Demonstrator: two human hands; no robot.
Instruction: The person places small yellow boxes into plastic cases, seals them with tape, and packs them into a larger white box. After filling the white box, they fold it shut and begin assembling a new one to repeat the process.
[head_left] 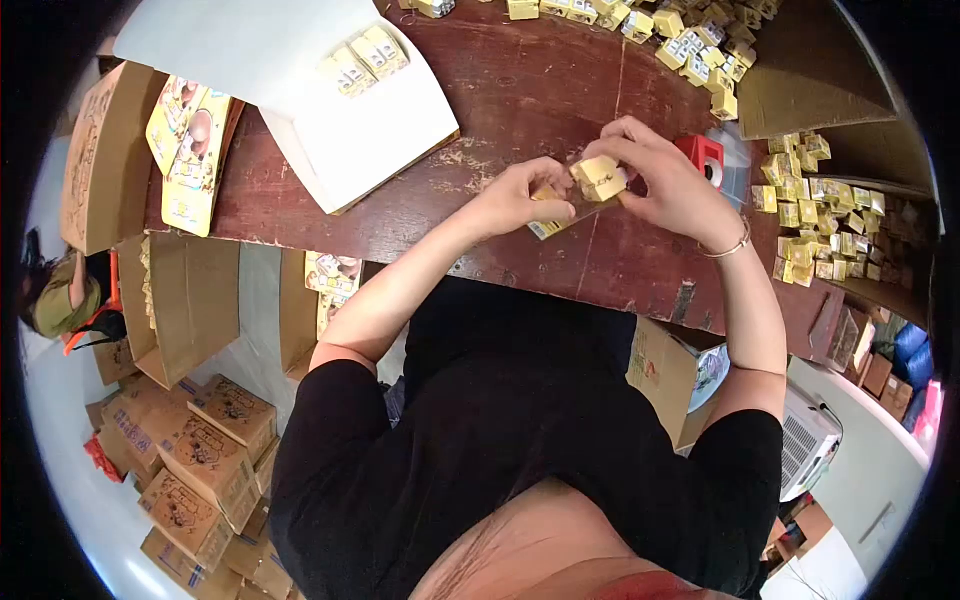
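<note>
Over the dark wooden counter point(520, 90), the right hand point(665, 180) pinches a small yellow box point(600, 178) between curled fingers. The left hand point(515, 195) closes on a flat yellow packet point(553, 226) just below it, perhaps inside clear wrapping. More small yellow boxes point(815, 215) lie heaped to the right, beside a red tape dispenser point(702, 157).

A single view is given, taken from a camera worn on the head and aimed steeply downward. A fisheye lens is used, so the scene is bent into a circle with black corners. The person's own torso and arms are seen from above in the lower half, close to the lens. The wooden table point(520, 90) is seen beyond, with the left hand point(515, 195) and right hand point(660, 180) met near the centre. No second view is supplied
</note>
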